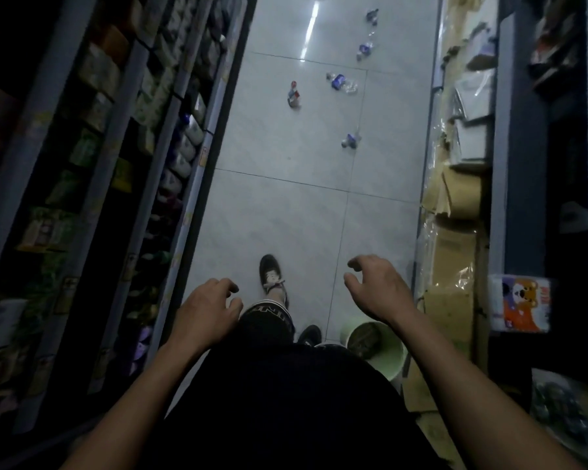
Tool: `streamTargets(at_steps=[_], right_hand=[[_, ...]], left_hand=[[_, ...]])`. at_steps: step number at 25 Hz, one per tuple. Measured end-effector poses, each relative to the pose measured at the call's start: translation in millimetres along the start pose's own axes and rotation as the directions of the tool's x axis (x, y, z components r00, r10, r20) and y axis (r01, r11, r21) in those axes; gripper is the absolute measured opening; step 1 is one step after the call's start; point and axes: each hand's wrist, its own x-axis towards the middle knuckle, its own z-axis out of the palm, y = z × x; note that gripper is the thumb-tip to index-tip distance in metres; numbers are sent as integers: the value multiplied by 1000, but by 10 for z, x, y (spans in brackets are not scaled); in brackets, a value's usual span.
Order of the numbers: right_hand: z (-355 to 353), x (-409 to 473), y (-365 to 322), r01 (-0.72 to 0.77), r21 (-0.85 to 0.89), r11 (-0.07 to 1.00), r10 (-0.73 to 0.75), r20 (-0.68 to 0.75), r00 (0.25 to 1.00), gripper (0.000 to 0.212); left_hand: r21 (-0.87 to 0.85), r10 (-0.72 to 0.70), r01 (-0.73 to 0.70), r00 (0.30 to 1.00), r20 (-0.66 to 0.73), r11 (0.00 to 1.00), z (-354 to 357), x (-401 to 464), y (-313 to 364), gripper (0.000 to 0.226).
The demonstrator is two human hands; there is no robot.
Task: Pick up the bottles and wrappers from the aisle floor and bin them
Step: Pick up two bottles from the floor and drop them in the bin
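Head camera, looking down a narrow, dim shop aisle from above. Two bare forearms reach forward from the bottom of the picture. The left hand [208, 310] hangs palm down with its fingers loosely curled, holding nothing. The right hand [377, 290] is also empty, palm down, its fingers spread and hooked like a claw. Between the arms are dark clothes and one knee, and a dark shoe [271, 274] is planted on the pale tiled floor [286, 212] just ahead of the hands.

The litter lies farther up the aisle, well apart from both hands. Nearest is a small crushed bottle with a blue label [351, 140], on its side. Beyond it, to the left, is a bottle with a red and white label [294, 95], and just to its right a clear crumpled bottle with a blue label [342, 82]. Two more blue-labelled pieces lie farther off near the right side, one [365, 49] and another [372, 15]; they are too small to tell bottle from wrapper.

A pale green bucket-like bin [392, 354] stands on the floor beside the person's right leg, under the right wrist, with dark contents inside. Stocked shelves [170, 96] line the left side. Flattened cardboard and plastic wrap [455, 205] are stacked along the right.
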Motion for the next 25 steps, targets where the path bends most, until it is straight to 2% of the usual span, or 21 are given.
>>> streamTargets(at_steps=[3, 7, 11, 16, 19, 22, 25], right_hand=[[-299, 580, -139, 2, -4, 1000, -2, -20, 1000, 43], [-698, 1191, -265, -85, 23, 996, 86, -53, 995, 40], [-1025, 1603, -210, -189, 83, 978, 195, -70, 978, 39], [-1418, 1878, 110, -319, 184, 930, 339, -91, 936, 35], [-1702, 2168, 405, -365, 210, 907, 387, -76, 919, 36], [-2117, 2683, 746, -357, 215, 909, 378, -64, 924, 37], [-2650, 3254, 1002, -317, 196, 928, 332, -48, 942, 38]], left_hand=[[-15, -15, 15, 1000, -22, 1000, -263, 477, 47, 32], [-13, 3, -3, 1000, -13, 1000, -707, 1305, 203, 32], [53, 124, -127, 991, 50, 991, -1106, 2215, 599, 33], [121, 268, -278, 959, 93, 953, -1583, 3309, 1486, 36], [154, 328, -335, 942, 66, 930, -1796, 3937, 2167, 37], [181, 338, -338, 941, 30, 924, -1884, 4478, 2807, 38], [181, 270, -271, 962, 31, 945, -1928, 4799, 3250, 37]])
